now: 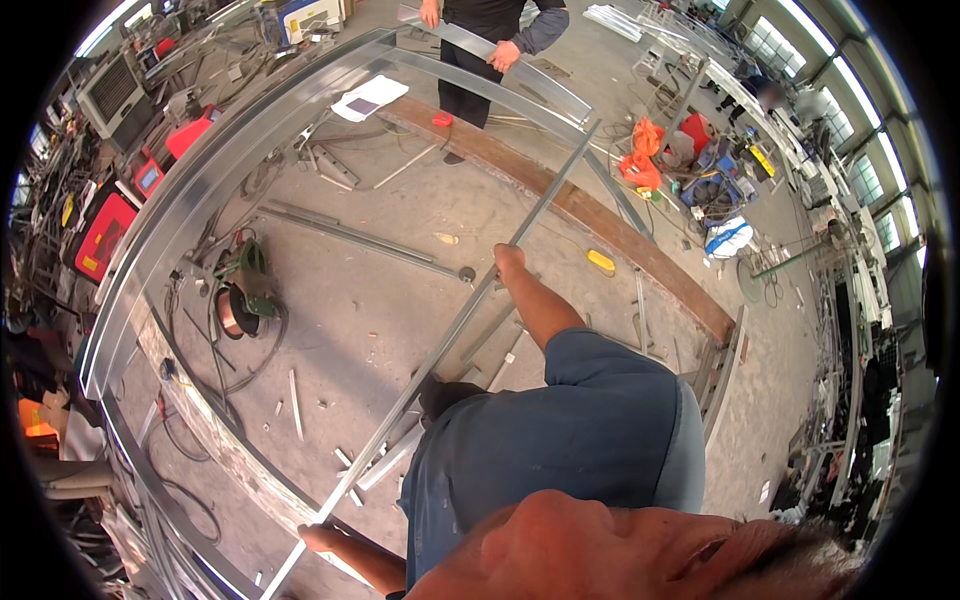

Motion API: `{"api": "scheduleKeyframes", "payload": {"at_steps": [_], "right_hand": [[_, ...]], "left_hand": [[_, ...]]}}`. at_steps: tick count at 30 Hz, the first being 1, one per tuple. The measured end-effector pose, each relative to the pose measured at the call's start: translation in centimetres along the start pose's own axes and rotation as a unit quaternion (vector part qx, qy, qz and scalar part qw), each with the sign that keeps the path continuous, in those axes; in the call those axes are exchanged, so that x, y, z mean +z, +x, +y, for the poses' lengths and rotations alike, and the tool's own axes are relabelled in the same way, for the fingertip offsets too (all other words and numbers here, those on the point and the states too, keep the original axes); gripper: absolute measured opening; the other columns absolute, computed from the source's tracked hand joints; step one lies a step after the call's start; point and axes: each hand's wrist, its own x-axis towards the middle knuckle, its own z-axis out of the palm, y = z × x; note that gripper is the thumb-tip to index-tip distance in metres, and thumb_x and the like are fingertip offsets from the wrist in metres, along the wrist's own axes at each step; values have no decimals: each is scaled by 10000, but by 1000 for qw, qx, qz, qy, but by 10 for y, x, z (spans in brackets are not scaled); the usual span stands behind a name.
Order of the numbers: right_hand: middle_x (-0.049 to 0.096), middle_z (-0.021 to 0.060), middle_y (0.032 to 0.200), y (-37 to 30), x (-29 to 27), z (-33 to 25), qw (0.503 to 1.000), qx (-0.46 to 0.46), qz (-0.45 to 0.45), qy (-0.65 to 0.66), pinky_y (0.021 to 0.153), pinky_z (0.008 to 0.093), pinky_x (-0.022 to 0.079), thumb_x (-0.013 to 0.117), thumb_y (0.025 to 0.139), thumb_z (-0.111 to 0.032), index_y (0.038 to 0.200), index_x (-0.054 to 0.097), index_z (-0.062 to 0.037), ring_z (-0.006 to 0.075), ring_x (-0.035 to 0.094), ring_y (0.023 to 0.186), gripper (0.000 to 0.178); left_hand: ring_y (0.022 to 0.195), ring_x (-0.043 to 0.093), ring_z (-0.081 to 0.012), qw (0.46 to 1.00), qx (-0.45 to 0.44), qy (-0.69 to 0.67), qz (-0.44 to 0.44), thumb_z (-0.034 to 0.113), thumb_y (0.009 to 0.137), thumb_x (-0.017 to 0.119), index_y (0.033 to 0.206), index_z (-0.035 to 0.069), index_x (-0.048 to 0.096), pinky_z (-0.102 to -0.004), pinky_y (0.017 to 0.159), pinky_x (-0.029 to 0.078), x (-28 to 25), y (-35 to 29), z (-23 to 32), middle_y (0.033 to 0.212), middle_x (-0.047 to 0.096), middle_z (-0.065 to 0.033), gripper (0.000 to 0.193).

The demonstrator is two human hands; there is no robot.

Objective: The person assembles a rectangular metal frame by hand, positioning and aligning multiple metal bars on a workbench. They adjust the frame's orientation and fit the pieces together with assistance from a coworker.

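A long, thin metal bar (440, 350) slants across my front, from the lower left up toward the far middle. My left hand (318, 537) is closed round its near part. Farther along it, my right hand (508, 262) grips the same bar, arm stretched out. The bar's far end reaches the corner of wide silvery metal profiles (490, 85). Behind that corner a person in dark clothes has a hand (503, 55) on a shiny metal channel (555, 90). More long silvery profiles (230, 150) run along the left side.
A rusty brown beam (600, 225) and a pale, worn beam (215, 425) lie low. A wire spool (237, 310), loose metal bars (360, 240) and cables are on the floor. White paper (370, 98) rests on the profiles. Orange bags (645, 165) and red machines (103, 232) stand around.
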Motion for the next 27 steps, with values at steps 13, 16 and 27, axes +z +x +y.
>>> {"api": "scheduleKeyframes", "payload": {"at_steps": [13, 16, 27], "right_hand": [[673, 199, 906, 0, -2, 4, 999, -20, 38, -9, 512, 447, 533, 525, 792, -162, 1015, 663, 38, 336, 677, 768, 330], [675, 196, 916, 9, 13, 8, 999, -28, 32, -34, 549, 463, 537, 536, 786, -168, 1019, 665, 32, 344, 677, 794, 333], [513, 121, 674, -5, -2, 4, 998, -8, 0, 55, 411, 425, 349, 535, 769, -132, 802, 562, -14, 233, 486, 550, 126]], "left_hand": [[403, 330, -169, 997, 33, -67, -5, 262, 792, 596, 604, 23, 424, -324, 387, 260, 8, -101, 45, 506, 377, -40, 349], [465, 453, -213, 997, -23, -56, 48, 267, 789, 600, 685, -44, 542, -358, 421, 362, 2, -31, 15, 577, 486, -95, 334], [573, 431, -226, 991, -17, -130, 37, 260, 831, 600, 848, -89, 531, -412, 501, 441, 13, -73, 39, 688, 455, -104, 356]]}}
